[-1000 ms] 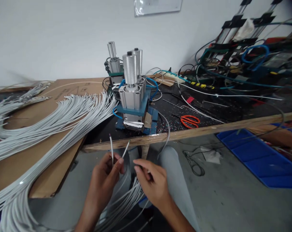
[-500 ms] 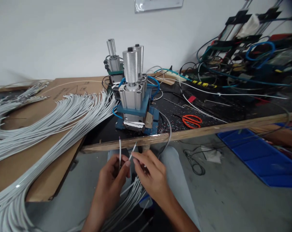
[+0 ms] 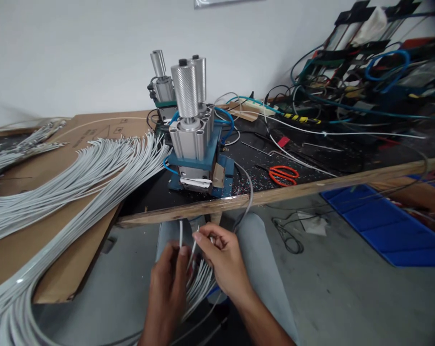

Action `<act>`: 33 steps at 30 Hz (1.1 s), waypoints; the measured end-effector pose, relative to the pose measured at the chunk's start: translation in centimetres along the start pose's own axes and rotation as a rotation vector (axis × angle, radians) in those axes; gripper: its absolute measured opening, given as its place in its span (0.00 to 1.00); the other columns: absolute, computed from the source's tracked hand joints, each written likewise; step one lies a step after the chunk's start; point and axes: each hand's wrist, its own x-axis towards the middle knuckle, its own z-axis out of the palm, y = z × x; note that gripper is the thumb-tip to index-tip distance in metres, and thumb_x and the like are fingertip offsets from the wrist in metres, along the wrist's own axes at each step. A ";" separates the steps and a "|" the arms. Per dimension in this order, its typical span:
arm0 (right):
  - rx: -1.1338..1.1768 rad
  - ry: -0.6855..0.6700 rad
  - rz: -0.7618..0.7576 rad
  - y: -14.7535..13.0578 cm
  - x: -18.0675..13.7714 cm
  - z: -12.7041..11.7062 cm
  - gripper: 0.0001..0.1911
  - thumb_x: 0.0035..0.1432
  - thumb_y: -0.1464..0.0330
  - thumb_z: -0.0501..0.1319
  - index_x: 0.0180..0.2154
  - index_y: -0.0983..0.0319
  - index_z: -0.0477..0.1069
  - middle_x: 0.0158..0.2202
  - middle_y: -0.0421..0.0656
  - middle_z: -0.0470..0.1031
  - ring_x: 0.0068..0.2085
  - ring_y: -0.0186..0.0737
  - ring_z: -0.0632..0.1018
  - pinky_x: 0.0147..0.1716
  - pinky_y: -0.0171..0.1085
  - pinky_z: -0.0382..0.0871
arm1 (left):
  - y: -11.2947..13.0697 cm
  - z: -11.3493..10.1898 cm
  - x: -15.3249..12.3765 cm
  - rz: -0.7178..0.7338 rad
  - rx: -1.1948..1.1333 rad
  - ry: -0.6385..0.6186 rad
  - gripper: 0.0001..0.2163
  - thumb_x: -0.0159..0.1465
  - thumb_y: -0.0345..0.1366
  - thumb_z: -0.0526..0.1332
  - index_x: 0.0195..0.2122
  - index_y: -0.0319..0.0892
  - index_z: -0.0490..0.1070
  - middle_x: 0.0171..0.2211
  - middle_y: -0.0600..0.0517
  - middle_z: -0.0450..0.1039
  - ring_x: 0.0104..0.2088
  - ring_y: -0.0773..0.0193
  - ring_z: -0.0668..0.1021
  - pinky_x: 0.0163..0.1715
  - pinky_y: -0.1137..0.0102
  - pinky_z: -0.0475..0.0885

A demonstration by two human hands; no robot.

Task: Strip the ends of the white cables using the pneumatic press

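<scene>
Below the table's front edge, my left hand (image 3: 170, 278) is closed around a white cable (image 3: 181, 234) whose end sticks up above the fingers. Close beside it on the right, my right hand (image 3: 219, 257) pinches a second thin white cable (image 3: 193, 251) near its upper end between thumb and fingers. That cable slants down toward my left hand, where the fingers hide part of it. Under both hands hangs a bundle of white cables (image 3: 202, 283), over my lap. A metal pneumatic press (image 3: 188, 139) with a knurled cylinder on a blue base stands at the table edge above my hands.
Bundled white cables (image 3: 95, 211) spread over a cardboard sheet (image 3: 59, 281) at left. Orange-handled scissors (image 3: 283, 176) lie on the black tabletop right of the press. Loose wires and equipment (image 3: 350, 91) crowd the back right. A blue bin (image 3: 376, 230) is on the floor at right.
My hands have moved slightly lower and a little apart. The right hand now pinches the slanted cable nearer its tip, and the left-hand cable's end stands lower. The camera view has shifted slightly.
</scene>
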 end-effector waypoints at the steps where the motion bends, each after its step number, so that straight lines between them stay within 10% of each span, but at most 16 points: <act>1: 0.008 -0.036 0.001 0.3 -0.2 0.0 0.39 0.50 0.41 0.62 0.38 0.74 0.66 0.28 0.40 0.62 0.26 0.09 0.59 0.24 0.16 0.53 | 0.0 -0.4 0.2 0.033 0.035 0.023 0.20 0.72 0.52 0.52 0.34 0.39 0.68 0.29 0.49 0.68 0.30 0.65 0.71 0.30 0.73 0.67; 7: -0.026 -0.141 -0.067 1.1 -1.3 -0.2 0.34 0.53 0.45 0.62 0.34 0.75 0.65 0.28 0.40 0.58 0.27 0.08 0.60 0.25 0.14 0.54 | 0.3 -1.8 0.9 -0.086 -0.166 -0.117 0.22 0.67 0.55 0.58 0.45 0.37 0.69 0.22 0.56 0.54 0.22 0.69 0.58 0.19 0.74 0.54; 20: -0.164 -0.317 0.084 3.0 -2.9 -2.2 0.37 0.51 0.43 0.62 0.38 0.75 0.70 0.29 0.40 0.62 0.29 0.09 0.61 0.29 0.14 0.55 | 0.1 -2.6 1.0 -0.014 -0.115 -0.326 0.13 0.63 0.42 0.63 0.29 0.36 0.73 0.27 0.52 0.64 0.24 0.72 0.62 0.23 0.74 0.57; 26: -0.574 0.266 -0.360 3.9 -5.3 -2.8 0.22 0.60 0.60 0.60 0.51 0.65 0.72 0.54 0.42 0.66 0.57 0.11 0.68 0.60 0.11 0.62 | 0.3 -2.3 0.7 -0.080 -0.112 -0.172 0.14 0.61 0.43 0.62 0.30 0.36 0.69 0.26 0.53 0.63 0.22 0.73 0.59 0.21 0.74 0.54; 33: -0.136 -0.094 -0.046 3.7 -5.6 1.2 0.28 0.64 0.51 0.53 0.46 0.71 0.71 0.41 0.43 0.71 0.41 0.09 0.73 0.44 0.09 0.67 | 0.5 -1.9 0.4 -0.045 -0.080 -0.126 0.14 0.62 0.44 0.62 0.30 0.35 0.71 0.25 0.52 0.66 0.25 0.71 0.66 0.24 0.76 0.62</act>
